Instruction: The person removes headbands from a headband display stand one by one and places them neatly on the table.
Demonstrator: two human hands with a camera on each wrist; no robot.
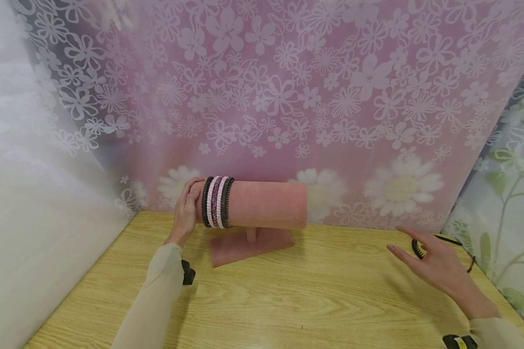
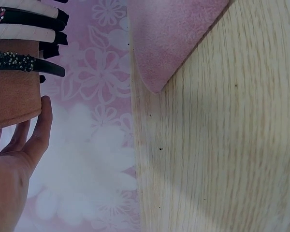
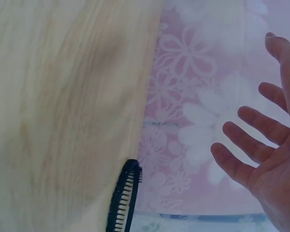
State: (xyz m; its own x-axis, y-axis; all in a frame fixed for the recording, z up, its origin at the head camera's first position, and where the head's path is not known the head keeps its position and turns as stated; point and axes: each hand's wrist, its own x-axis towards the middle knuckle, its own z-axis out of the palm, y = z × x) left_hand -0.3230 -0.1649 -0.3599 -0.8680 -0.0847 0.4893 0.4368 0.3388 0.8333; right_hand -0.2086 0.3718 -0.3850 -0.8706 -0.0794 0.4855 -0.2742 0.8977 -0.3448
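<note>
A pink plush headband stand (image 1: 268,206), a horizontal roll on a short post and flat base (image 1: 253,247), stands on the table. My left hand (image 1: 186,211) holds the roll's left end, its fingers behind the edge. Beside this hand, several headbands (image 1: 216,202) circle the roll: black, white and a glittery purple one between; in the left wrist view one band (image 2: 19,63) shows dark sparkling beads. At the right, my right hand (image 1: 438,261) is spread with nothing in it, over a black toothed headband (image 3: 122,198) on the table. The hand covers part of that headband in the head view.
The wood-grain table (image 1: 314,291) meets a pink flowered curtain (image 1: 266,97) along its back edge. A pale sheet (image 1: 48,203) hangs at the left, and a leaf-patterned curtain (image 1: 513,213) closes off the right side.
</note>
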